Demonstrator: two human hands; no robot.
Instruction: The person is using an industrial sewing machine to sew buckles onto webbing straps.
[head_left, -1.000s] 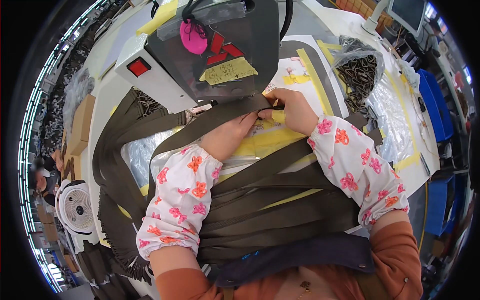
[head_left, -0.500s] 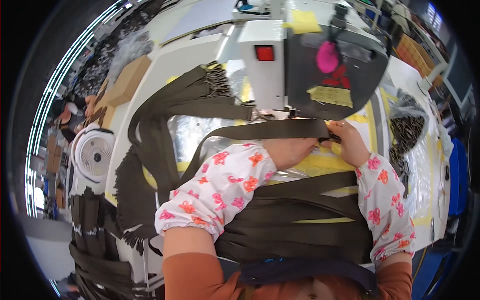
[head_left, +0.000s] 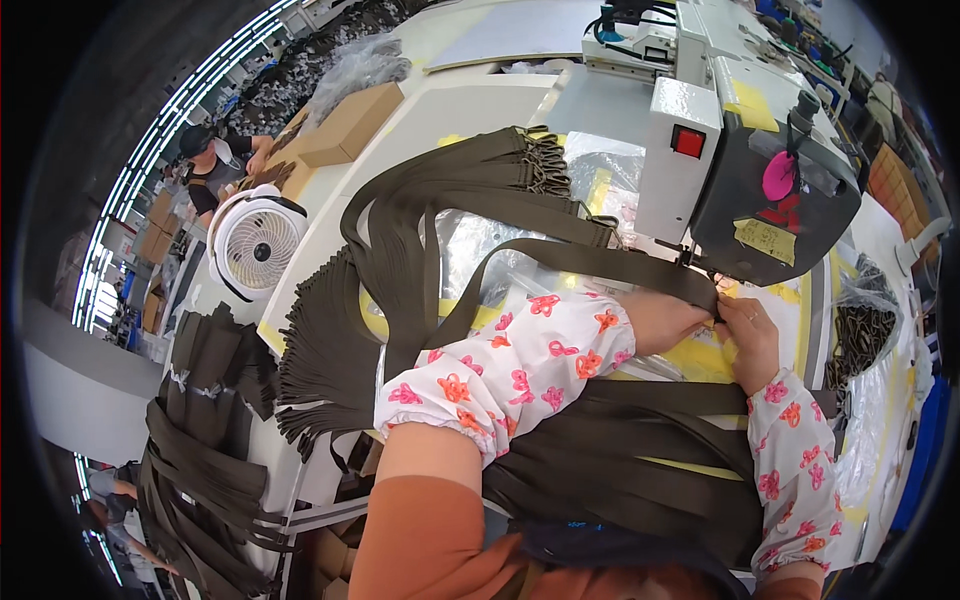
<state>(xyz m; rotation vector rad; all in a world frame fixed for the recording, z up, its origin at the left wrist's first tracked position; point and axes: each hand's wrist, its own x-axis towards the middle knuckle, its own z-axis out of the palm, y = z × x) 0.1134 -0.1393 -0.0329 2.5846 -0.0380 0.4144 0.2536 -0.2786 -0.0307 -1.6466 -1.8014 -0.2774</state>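
Observation:
A dark olive webbing strap (head_left: 600, 262) runs from the left, past the front of an industrial sewing machine (head_left: 770, 225), to my two hands. My left hand (head_left: 662, 322) is closed at the strap's end, its fingertips partly hidden by the webbing. Thumb and fingers of my right hand (head_left: 750, 335) pinch the same end from the right. Both hands are close together, just below the machine's head. To the left lies a pile of matching straps (head_left: 440, 190) with metal hooks (head_left: 545, 165) at their far ends. More dark straps (head_left: 620, 450) spread beneath my forearms.
A white fan (head_left: 262, 250) stands at the left, near a cardboard box (head_left: 352, 125). A bundle of dark straps (head_left: 205, 440) hangs at lower left. On the right is a clear bag of metal hardware (head_left: 862, 340). Another person (head_left: 212, 170) works beyond the fan.
The whole view has swung, so the machine and table sit further right. My hands stay at the strap's end, and more of my left hand's fingers show beside the webbing.

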